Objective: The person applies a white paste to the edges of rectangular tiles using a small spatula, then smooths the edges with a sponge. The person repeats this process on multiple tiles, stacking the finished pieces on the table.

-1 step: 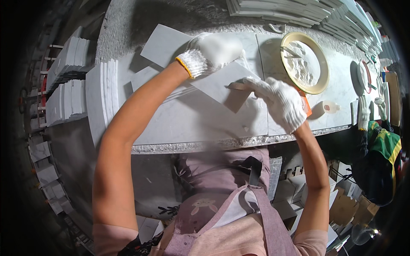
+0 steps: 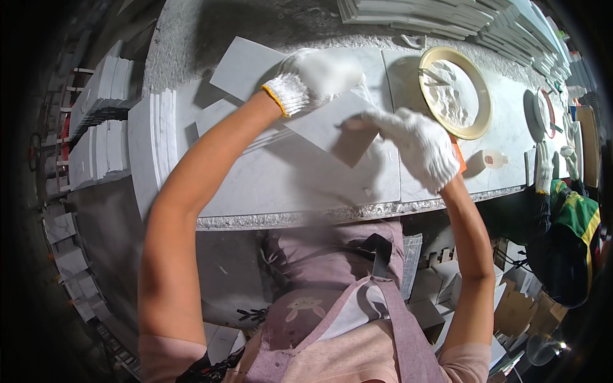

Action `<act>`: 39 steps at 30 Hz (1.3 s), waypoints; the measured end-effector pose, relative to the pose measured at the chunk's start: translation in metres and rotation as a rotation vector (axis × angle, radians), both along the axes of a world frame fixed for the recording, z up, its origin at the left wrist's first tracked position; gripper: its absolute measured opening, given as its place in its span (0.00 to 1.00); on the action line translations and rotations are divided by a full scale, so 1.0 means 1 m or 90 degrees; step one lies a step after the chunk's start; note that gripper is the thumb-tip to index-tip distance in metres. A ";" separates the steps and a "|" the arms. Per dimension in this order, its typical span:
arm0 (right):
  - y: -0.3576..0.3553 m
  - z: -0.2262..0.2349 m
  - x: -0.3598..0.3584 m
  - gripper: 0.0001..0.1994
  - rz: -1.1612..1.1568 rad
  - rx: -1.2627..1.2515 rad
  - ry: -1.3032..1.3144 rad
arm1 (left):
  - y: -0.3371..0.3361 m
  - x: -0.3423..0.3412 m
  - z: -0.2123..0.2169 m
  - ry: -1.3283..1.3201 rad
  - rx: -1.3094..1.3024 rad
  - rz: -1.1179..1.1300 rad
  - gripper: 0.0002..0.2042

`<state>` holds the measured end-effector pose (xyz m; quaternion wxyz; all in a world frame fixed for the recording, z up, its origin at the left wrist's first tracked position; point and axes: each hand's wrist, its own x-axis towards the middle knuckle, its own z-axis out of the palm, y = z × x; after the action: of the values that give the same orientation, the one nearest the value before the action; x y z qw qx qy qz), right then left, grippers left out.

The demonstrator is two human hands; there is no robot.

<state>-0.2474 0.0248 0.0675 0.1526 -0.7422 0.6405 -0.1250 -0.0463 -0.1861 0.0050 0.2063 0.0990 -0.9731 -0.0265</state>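
Observation:
Both my hands wear white knit gloves. My left hand grips the far edge of a square pale grey stone tile, which is held tilted above the marble worktable. My right hand holds the same tile at its right corner, fingers on its upper edge. A second tile lies flat on the table just left of my left hand. A round shallow dish with a yellowish rim, with white paste inside, sits to the right of my hands.
Thin slabs stand stacked at the table's left end, and more tile stacks line the far right and shelves on the left. A small bottle and spare gloves lie at the right. The table's rough front edge is near my body.

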 end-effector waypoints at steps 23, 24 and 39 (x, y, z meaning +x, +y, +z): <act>0.028 -0.003 0.015 0.27 -0.141 0.000 -0.141 | 0.020 -0.003 0.036 -0.068 0.159 0.061 0.09; 0.023 0.000 0.018 0.25 -0.185 -0.026 -0.217 | 0.021 -0.004 0.036 -0.072 0.164 0.057 0.08; 0.087 -0.017 0.032 0.24 0.029 0.073 -0.265 | 0.011 -0.002 0.026 -0.091 0.136 0.079 0.07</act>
<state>-0.2152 0.1113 0.0504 0.3267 -0.7049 0.5841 -0.2351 -0.0485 -0.1751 0.0307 0.1256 0.1823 -0.9690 -0.1099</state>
